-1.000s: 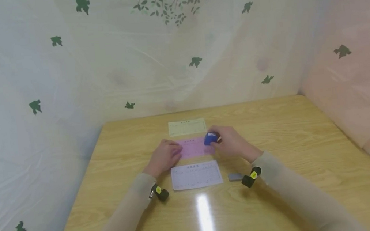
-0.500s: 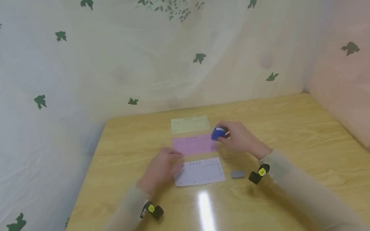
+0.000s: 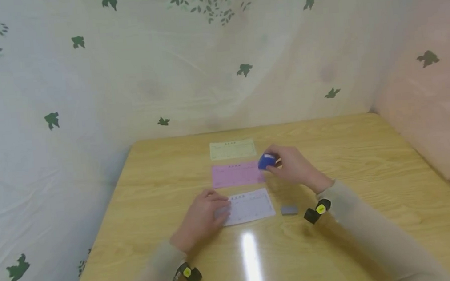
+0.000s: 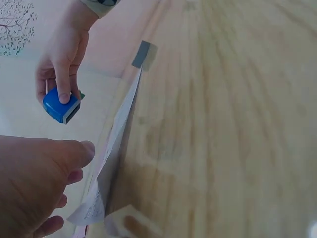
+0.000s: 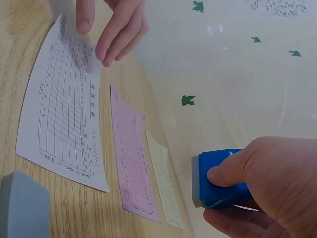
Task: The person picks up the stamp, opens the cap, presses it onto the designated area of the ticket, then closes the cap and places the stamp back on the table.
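Observation:
Between thumb and fingers my right hand point(image 3: 294, 166) holds a blue stamp point(image 3: 266, 161), raised over the right end of a pink printed slip point(image 3: 236, 175). Its grey base shows at one side of the stamp point(image 5: 196, 181) in the right wrist view. My left hand point(image 3: 202, 217) is at the left end of a white printed slip point(image 3: 251, 206), fingers loosely extended over it and covering that corner. In the left wrist view the white slip point(image 4: 119, 129) curves up off the table at its edge.
A pale yellow slip point(image 3: 231, 150) lies beyond the pink one. Right of the white slip sits a small grey block point(image 3: 289, 210). The wooden table point(image 3: 163, 163) ends at fabric-covered walls point(image 3: 188, 90) behind and at both sides.
My left hand has left the pink slip and come nearer, onto the white slip. My right hand has lifted the stamp off the pink slip and slightly right.

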A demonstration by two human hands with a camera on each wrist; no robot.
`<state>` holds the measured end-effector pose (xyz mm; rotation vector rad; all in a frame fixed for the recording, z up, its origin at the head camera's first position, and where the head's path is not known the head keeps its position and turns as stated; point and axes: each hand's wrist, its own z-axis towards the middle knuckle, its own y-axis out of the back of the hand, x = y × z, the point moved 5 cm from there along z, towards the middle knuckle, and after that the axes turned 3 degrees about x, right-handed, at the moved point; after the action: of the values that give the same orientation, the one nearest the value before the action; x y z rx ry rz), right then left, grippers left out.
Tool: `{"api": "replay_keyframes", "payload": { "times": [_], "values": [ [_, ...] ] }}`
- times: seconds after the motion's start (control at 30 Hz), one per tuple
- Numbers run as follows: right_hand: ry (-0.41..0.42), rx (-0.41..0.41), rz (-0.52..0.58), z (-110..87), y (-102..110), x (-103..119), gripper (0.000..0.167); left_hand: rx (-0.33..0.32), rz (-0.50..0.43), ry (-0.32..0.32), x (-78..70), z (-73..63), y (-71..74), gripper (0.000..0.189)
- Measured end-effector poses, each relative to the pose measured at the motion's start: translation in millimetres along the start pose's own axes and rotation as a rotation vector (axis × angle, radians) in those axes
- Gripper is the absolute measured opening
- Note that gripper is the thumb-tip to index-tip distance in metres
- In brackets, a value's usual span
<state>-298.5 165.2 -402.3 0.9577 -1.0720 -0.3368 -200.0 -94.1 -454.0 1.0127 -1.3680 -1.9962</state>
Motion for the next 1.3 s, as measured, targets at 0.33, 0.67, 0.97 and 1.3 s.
{"api": "replay_keyframes", "payload": {
  "times": [0.33,0.67,0.97,1.3],
  "values": [
    [-0.01,0.001,-0.011,-6.6,0.8,-1.7,0.026,0.108,-0.001,0.011,-1.5,-0.6,-9.7,0.029],
    [-0.026,0.002,-0.019,-14.9,4.3,1.5,0.026,0.111,-0.047,-0.045,4.1,0.1,-11.5,0.029],
    [0.045,-0.071,-0.018,-35.8,16.6,17.6,0.044,0.147,-0.064,-0.032,7.2,-0.9,-14.8,0.032],
    [0.164,-0.015,-0.025,-61.3,13.5,49.1,0.034,0.145,-0.08,-0.03,8.3,-0.7,-12.5,0.033]
  ]
}}
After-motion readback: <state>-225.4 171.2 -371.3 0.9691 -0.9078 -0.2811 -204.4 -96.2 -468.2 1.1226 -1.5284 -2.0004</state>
